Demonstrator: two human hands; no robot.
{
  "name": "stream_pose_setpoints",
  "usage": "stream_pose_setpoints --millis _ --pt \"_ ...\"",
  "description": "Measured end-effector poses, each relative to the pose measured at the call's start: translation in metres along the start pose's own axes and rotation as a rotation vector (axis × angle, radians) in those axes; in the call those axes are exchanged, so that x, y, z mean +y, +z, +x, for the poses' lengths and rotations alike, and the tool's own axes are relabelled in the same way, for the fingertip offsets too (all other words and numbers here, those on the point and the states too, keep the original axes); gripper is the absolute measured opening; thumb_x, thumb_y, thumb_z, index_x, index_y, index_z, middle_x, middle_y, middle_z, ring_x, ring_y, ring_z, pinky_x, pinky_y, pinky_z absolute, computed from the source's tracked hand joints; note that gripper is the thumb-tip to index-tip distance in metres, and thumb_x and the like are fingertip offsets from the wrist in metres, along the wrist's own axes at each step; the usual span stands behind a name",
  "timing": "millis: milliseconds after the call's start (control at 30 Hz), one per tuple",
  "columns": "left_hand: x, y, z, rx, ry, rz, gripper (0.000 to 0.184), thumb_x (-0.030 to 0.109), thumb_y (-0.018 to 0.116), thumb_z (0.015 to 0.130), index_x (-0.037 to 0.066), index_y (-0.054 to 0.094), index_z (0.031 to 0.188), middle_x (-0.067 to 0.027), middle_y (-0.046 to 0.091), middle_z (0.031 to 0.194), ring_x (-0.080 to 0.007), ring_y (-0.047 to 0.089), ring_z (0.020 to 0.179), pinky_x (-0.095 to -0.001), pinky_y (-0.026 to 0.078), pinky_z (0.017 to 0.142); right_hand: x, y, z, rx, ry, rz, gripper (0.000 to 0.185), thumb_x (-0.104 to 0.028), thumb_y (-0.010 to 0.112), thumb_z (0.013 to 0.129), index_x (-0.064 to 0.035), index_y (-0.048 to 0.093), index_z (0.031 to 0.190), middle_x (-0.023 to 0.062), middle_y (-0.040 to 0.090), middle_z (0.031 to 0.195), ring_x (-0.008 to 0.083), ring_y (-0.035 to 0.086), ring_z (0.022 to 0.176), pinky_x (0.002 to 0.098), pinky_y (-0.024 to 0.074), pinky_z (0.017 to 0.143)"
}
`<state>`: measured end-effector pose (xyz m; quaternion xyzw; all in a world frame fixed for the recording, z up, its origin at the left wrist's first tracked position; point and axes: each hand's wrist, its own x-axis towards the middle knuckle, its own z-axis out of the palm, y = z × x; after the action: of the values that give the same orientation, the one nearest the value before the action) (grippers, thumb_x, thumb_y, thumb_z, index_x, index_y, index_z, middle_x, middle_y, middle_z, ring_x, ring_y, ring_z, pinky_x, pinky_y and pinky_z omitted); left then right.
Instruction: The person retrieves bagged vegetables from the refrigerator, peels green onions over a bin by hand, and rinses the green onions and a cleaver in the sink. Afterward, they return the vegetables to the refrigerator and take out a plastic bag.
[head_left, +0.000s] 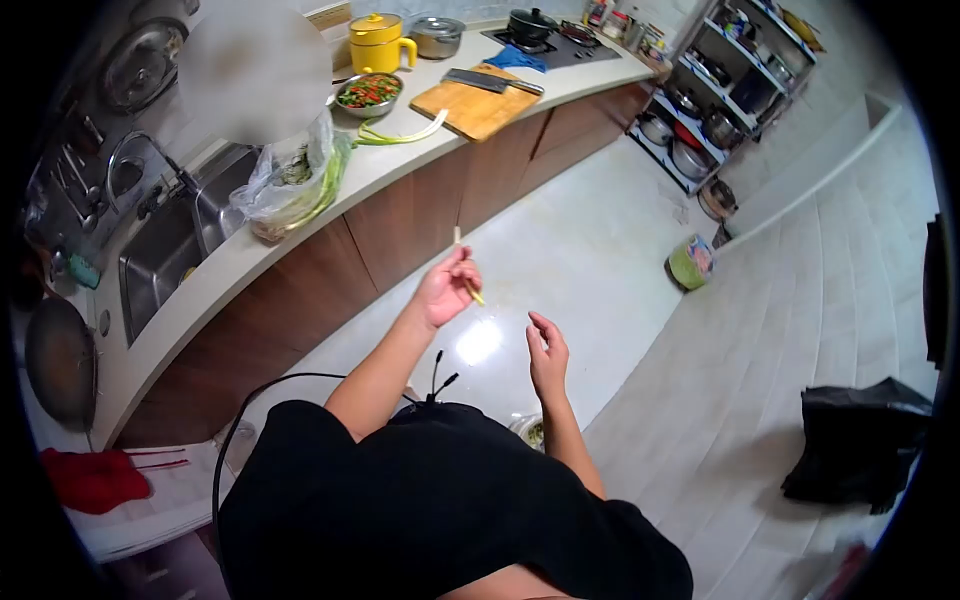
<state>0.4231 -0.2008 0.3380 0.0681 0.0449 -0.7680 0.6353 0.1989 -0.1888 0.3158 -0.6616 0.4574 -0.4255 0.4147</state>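
My left hand [449, 288] is closed around a thin, short stalk [475, 293], whitish at the upper end and yellow-green at the lower. It is held over the floor, away from the counter. To its right, my right hand [547, 355] is raised with its fingers stretched out and nothing visible in it. On the counter, long green onions [400, 136] lie beside a wooden cutting board [480, 103] that carries a cleaver [485, 82]. A clear plastic bag [285, 190] with green vegetables sits by the sink edge.
A metal bowl of chopped red and green vegetables [369, 93], a yellow pot [376, 43] and a stove [560, 48] line the counter [222, 275]. The double sink [165, 260] is left. A green bin [690, 262] and shelf rack [735, 90] stand right.
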Motion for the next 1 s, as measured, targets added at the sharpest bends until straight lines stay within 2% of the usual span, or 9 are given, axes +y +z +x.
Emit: stream_pose_setpoints --millis 67,167,233,433,500,567,767,933,1000 --pt "0.051 -0.011 -0.013 -0.022 0.100 0.012 0.017 0.023 0.045 0.092 0.008 0.051 0.087 0.0042 0.036 0.060 -0.0075 0.039 0.058 -0.0235 0.040 0.064 0.008 0.042 0.036 -0.028 0.098 0.167 0.027 -0.018 0.056 0.085 -0.0001 0.058 0.105 0.0067 0.061 0.092 0.0122 0.056 0.081 0.0248 0.0454 0.072" --pt "0.131 -0.011 -0.030 -0.087 0.156 0.027 0.019 0.023 0.043 0.093 0.007 0.052 0.088 0.0039 0.036 0.060 -0.0080 0.039 0.057 -0.0237 0.041 0.065 0.012 0.100 0.100 -0.136 0.318 0.221 0.025 -0.017 0.054 0.086 -0.0003 0.057 0.104 0.0057 0.061 0.094 0.0106 0.055 0.079 0.0224 0.0446 0.068" --pt "0.171 -0.002 -0.048 -0.037 0.226 0.123 0.021 0.024 0.041 0.094 0.007 0.051 0.089 0.0035 0.036 0.059 -0.0084 0.039 0.057 -0.0238 0.041 0.062 0.025 0.147 0.150 -0.151 0.292 0.253 0.024 -0.019 0.055 0.086 -0.0013 0.058 0.101 0.0048 0.061 0.089 0.0088 0.054 0.069 0.0212 0.0432 0.057" --pt "0.247 0.013 -0.107 0.084 0.483 0.464 0.020 0.025 0.040 0.094 0.009 0.051 0.093 0.0044 0.035 0.059 -0.0084 0.040 0.059 -0.0236 0.037 0.059 0.042 0.275 0.312 -0.196 0.214 0.167 0.027 -0.024 0.061 0.081 -0.0002 0.060 0.093 0.0046 0.060 0.072 0.0103 0.054 0.057 0.0236 0.0426 0.047" --pt "0.259 0.015 -0.125 0.152 0.603 0.509 0.020 0.025 0.040 0.094 0.008 0.051 0.094 0.0040 0.035 0.059 -0.0083 0.040 0.059 -0.0235 0.038 0.060 0.055 0.313 0.368 -0.118 0.143 -0.125 0.033 -0.028 0.064 0.077 0.0021 0.061 0.089 0.0086 0.060 0.068 0.0134 0.056 0.056 0.0279 0.0445 0.046" --pt "0.268 0.015 -0.140 0.251 0.714 0.508 0.021 0.026 0.039 0.094 0.008 0.050 0.094 0.0037 0.034 0.060 -0.0082 0.039 0.059 -0.0236 0.038 0.060 0.075 0.347 0.420 -0.108 0.159 -0.352 0.043 -0.035 0.067 0.072 0.0024 0.060 0.091 0.0184 0.063 0.083 0.0314 0.062 0.079 0.0393 0.0477 0.070" --pt "0.283 0.011 -0.168 0.403 0.981 0.512 0.021 0.025 0.036 0.095 0.008 0.049 0.096 0.0035 0.033 0.061 -0.0078 0.037 0.060 -0.0245 0.039 0.062 0.014 0.388 0.448 -0.058 0.263 -0.654 0.040 -0.035 0.067 0.071 0.0006 0.059 0.089 0.0196 0.062 0.089 0.0337 0.061 0.084 0.0424 0.0465 0.075" --pt "0.293 0.018 -0.151 0.393 1.091 0.452 0.020 0.023 0.036 0.096 0.007 0.048 0.097 0.0034 0.033 0.062 -0.0073 0.038 0.061 -0.0236 0.040 0.063 0.053 0.396 0.469 0.021 0.045 -0.416 0.024 -0.022 0.060 0.073 0.0006 0.058 0.081 0.0200 0.062 0.082 0.0374 0.059 0.076 0.0436 0.0447 0.070" --pt "0.299 0.020 -0.143 0.393 1.125 0.437 0.020 0.023 0.036 0.096 0.007 0.048 0.097 0.0029 0.033 0.063 -0.0081 0.037 0.060 -0.0246 0.039 0.063 0.085 0.392 0.499 -0.021 -0.028 -0.197 0.024 -0.023 0.060 0.074 0.0009 0.057 0.078 0.0183 0.060 0.072 0.0328 0.058 0.066 0.0404 0.0444 0.065"
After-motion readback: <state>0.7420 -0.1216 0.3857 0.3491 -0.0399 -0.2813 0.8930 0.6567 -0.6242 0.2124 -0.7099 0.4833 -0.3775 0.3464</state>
